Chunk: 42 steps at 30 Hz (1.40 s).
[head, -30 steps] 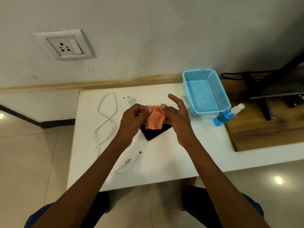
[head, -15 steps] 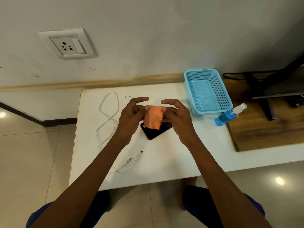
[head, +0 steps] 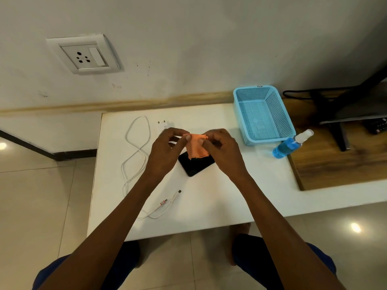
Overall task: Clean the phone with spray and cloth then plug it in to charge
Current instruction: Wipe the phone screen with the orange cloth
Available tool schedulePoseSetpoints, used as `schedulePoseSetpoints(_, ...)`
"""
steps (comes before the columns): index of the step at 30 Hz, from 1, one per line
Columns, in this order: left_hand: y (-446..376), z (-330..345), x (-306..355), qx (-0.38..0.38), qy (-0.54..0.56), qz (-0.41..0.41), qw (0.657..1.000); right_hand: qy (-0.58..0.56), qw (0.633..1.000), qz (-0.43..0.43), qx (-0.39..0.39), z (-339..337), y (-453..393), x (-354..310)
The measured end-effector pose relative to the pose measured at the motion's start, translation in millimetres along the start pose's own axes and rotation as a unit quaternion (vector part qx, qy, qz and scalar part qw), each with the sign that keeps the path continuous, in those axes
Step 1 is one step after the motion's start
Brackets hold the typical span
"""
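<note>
A small orange cloth (head: pixel 196 146) hangs between my two hands above the white table (head: pixel 209 197). My left hand (head: pixel 166 150) pinches its upper left corner and my right hand (head: pixel 222 150) pinches its upper right corner. Under the cloth a black phone (head: pixel 195 165) lies flat on the table, partly hidden by cloth and hands. A blue spray bottle (head: pixel 290 146) lies tilted at the table's right edge. A white charging cable (head: pixel 136 151) loops on the left, its free end (head: pixel 179 191) near the front. The white plug adapter (head: pixel 163 124) sits behind my left hand.
A wall socket with a switch (head: pixel 84 56) is on the wall at upper left. A light blue mesh basket (head: pixel 262 115) stands at the table's back right. To the right is a wooden board (head: pixel 335 164) with a black stand (head: pixel 335 114) and a remote.
My hands have drawn the cloth's top edge out flatter, with fingers curled in on its corners. The adapter behind my left hand shows again. The phone has not moved.
</note>
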State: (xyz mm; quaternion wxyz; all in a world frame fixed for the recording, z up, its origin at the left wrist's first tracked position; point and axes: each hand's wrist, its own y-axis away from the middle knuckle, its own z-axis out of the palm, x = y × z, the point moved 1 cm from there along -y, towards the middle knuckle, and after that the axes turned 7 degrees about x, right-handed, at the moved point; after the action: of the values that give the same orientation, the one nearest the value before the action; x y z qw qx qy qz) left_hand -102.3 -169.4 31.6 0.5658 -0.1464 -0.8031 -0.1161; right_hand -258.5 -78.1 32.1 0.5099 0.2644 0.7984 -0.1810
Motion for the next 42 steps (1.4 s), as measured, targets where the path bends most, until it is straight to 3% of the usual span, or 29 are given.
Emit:
schedulePoseSetpoints(4,-0.2,3.1,-0.4,-0.048,0.084,-0.075,0.992,-0.136,0.982,0.128,-0.005,-0.9,-1.8,2.1)
schedulePoseSetpoints(11,0.1,2.7,-4.3,-0.055,0.180,-0.132,0.973,-0.222,0.950,0.200,-0.091,-3.6,-1.8,4.7)
schedulePoseSetpoints(17,-0.2,3.6,-10.2,-0.057,0.130,-0.153,0.978,-0.202,0.962,0.177,-0.047,-1.2,-0.9,3.0)
schedulePoseSetpoints(23,0.8,0.0,-8.5,-0.084,0.180,-0.175,0.964,-0.226,0.959,0.170,-0.023,-2.0,0.2,5.3)
schedulePoseSetpoints(31,-1.7,-2.5,-4.6,-0.034,0.274,-0.220,0.936,-0.051,0.989,0.016,-0.137,6.3,7.2,4.0)
schedulePoseSetpoints(35,-1.1,-3.1,-3.6,-0.051,0.281,-0.212,0.935,-0.011,0.996,-0.035,-0.075,5.9,6.7,1.5)
schedulePoseSetpoints(42,0.2,-3.5,-3.1,-0.038,0.253,-0.222,0.941,-0.015,0.999,0.012,-0.035,-2.7,0.6,3.5)
